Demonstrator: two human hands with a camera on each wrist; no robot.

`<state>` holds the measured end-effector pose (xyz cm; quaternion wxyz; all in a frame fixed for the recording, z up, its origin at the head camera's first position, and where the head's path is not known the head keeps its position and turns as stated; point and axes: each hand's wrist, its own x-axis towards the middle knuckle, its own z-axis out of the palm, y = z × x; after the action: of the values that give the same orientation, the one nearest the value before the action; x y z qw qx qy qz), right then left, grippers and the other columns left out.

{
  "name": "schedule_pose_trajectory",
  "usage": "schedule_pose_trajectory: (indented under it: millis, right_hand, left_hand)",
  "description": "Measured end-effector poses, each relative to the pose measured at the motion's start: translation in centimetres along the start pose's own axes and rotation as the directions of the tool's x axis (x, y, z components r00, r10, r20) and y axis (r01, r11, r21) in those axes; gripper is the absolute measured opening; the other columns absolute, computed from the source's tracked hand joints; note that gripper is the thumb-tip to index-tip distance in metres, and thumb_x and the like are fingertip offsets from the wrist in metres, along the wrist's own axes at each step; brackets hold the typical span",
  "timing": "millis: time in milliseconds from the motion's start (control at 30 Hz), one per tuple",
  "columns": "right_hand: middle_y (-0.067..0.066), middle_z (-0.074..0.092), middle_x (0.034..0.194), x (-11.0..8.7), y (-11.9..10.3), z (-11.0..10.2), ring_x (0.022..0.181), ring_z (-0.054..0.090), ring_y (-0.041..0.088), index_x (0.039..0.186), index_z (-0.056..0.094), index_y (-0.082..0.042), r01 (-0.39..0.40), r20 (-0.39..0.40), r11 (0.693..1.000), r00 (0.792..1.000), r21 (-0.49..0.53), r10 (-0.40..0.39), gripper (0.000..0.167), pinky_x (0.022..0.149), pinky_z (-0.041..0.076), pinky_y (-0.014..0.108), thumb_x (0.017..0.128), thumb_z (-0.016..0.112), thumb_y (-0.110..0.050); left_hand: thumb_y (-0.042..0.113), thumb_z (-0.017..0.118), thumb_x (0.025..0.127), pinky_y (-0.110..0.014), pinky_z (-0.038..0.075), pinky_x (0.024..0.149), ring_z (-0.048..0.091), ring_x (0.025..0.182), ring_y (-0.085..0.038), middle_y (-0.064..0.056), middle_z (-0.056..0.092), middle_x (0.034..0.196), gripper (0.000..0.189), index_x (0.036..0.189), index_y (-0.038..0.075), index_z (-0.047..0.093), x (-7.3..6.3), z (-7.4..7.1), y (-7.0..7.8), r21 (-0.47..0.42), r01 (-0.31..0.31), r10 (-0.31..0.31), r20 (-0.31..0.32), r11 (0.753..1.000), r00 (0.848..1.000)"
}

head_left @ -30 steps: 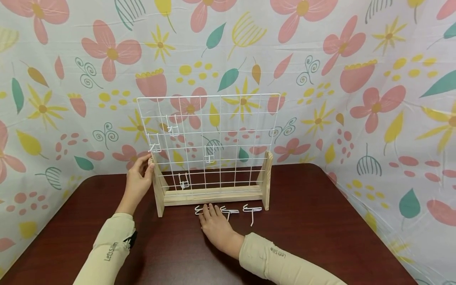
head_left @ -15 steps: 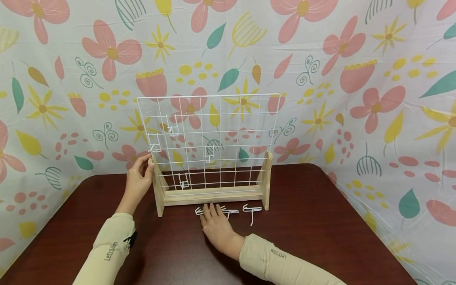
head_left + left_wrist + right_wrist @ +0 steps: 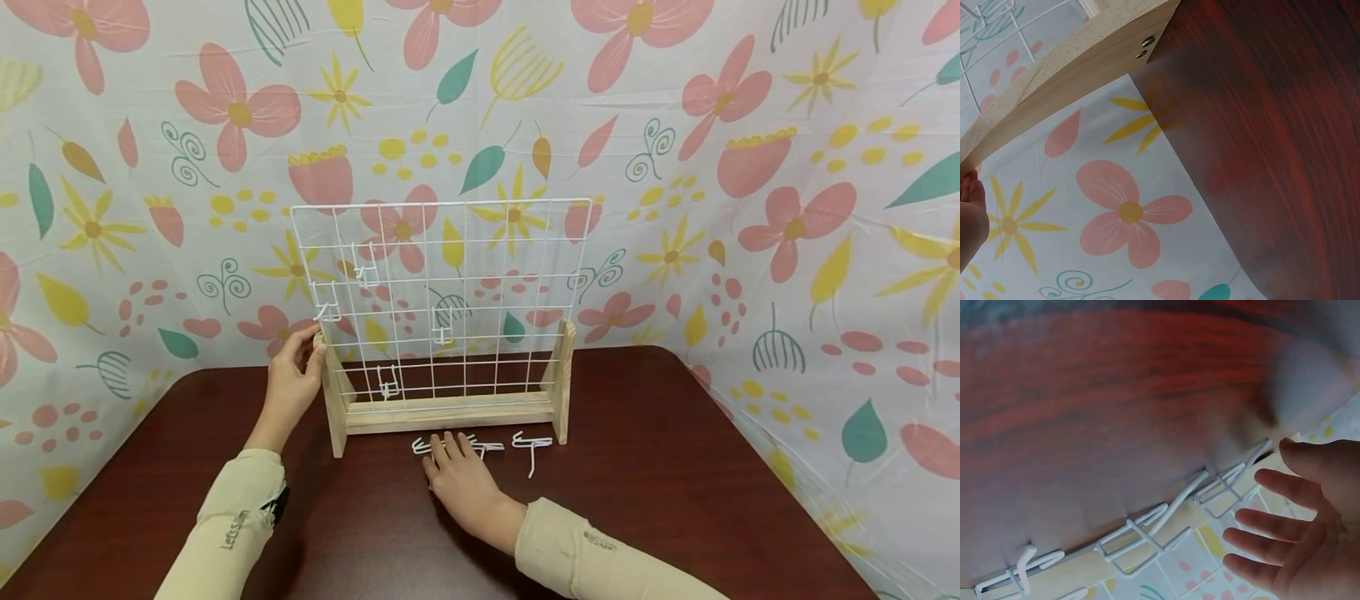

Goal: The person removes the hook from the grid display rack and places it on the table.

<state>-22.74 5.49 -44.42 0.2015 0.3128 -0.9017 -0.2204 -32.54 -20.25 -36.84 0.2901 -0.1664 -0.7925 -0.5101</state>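
Observation:
A white wire grid panel stands upright in a pale wooden stand on the table. My left hand grips the top of the stand's left side post between thumb and fingers. Low over the table in front, my right hand has its fingers spread and holds nothing. Beneath and beside it lie three white wire hooks: a left hook, a middle hook and a right hook. The right hand partly hides the left and middle ones; the right wrist view shows its fingers apart from them.
Several similar hooks hang on the grid, including an upper hook, a left-edge hook, a central hook and a low hook. The dark red-brown table backs onto a floral curtain.
My right hand has shifted slightly to the right and toward me over the hooks. The left hand keeps its grip on the side post.

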Motion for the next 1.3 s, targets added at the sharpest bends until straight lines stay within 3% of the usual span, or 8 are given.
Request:
schedule_pose_trajectory:
  millis: [200,500,700,900,1133,1300]
  right_hand:
    - [0.006,0.060,0.128,0.1,0.8,-0.5,0.121,0.054,0.023,0.121,0.067,-0.017,-0.009,-0.108,1.000,0.994,0.028,0.012,0.035,0.102,0.042,0.037,0.095,0.058,-0.038]
    - [0.006,0.062,0.112,0.4,1.8,-0.7,0.107,0.058,0.023,0.118,0.064,-0.009,-0.043,-0.284,0.988,0.955,0.149,0.084,0.037,0.097,0.045,0.036,0.089,0.068,-0.032]
    - [0.009,0.064,0.119,0.7,2.6,-1.3,0.111,0.059,0.026,0.123,0.061,-0.006,-0.089,-0.311,0.966,0.936,0.241,0.164,0.040,0.098,0.045,0.038,0.090,0.068,-0.027]
    - [0.014,0.063,0.121,1.0,3.6,-2.3,0.114,0.058,0.030,0.126,0.058,0.000,-0.118,-0.345,0.927,0.905,0.355,0.247,0.042,0.099,0.044,0.040,0.091,0.066,-0.022]
    - [0.020,0.058,0.125,1.3,4.5,-3.2,0.118,0.054,0.035,0.131,0.052,0.005,-0.147,-0.331,0.839,0.872,0.524,0.360,0.045,0.100,0.043,0.045,0.094,0.063,-0.018]
    - [0.022,0.057,0.125,1.8,4.9,-3.5,0.118,0.053,0.035,0.132,0.050,0.007,-0.156,-0.351,0.793,0.835,0.589,0.424,0.047,0.100,0.043,0.046,0.094,0.063,-0.016]
  left_hand:
    - [0.002,0.052,0.098,-0.003,0.041,0.073,0.051,0.092,0.008,-0.031,0.060,0.115,0.036,0.132,-0.010,0.050,0.0,0.0,0.2,-0.002,0.007,-0.007,0.003,1.000,1.000]
    - [0.000,0.052,0.097,-0.003,0.040,0.075,0.049,0.092,0.013,-0.032,0.059,0.116,0.035,0.131,-0.011,0.049,0.0,0.1,-0.2,0.006,-0.005,0.005,-0.001,1.000,1.000]
    - [-0.001,0.053,0.097,-0.003,0.040,0.076,0.049,0.093,0.013,-0.032,0.059,0.117,0.035,0.131,-0.010,0.050,0.0,0.1,-0.2,0.006,-0.002,0.002,-0.006,1.000,1.000]
    - [0.000,0.053,0.097,-0.003,0.040,0.074,0.050,0.091,0.010,-0.031,0.060,0.115,0.035,0.130,-0.010,0.051,0.0,0.1,-0.2,0.009,-0.003,0.003,-0.016,1.000,1.000]
    - [-0.001,0.053,0.097,-0.003,0.040,0.073,0.050,0.089,0.010,-0.031,0.061,0.114,0.035,0.130,-0.010,0.051,0.0,0.2,-0.2,0.012,-0.002,0.002,-0.023,1.000,1.000]
    - [-0.001,0.053,0.096,-0.004,0.040,0.073,0.050,0.089,0.009,-0.031,0.061,0.115,0.035,0.130,-0.009,0.051,0.0,0.2,-0.1,0.011,0.004,-0.003,-0.024,1.000,1.000]
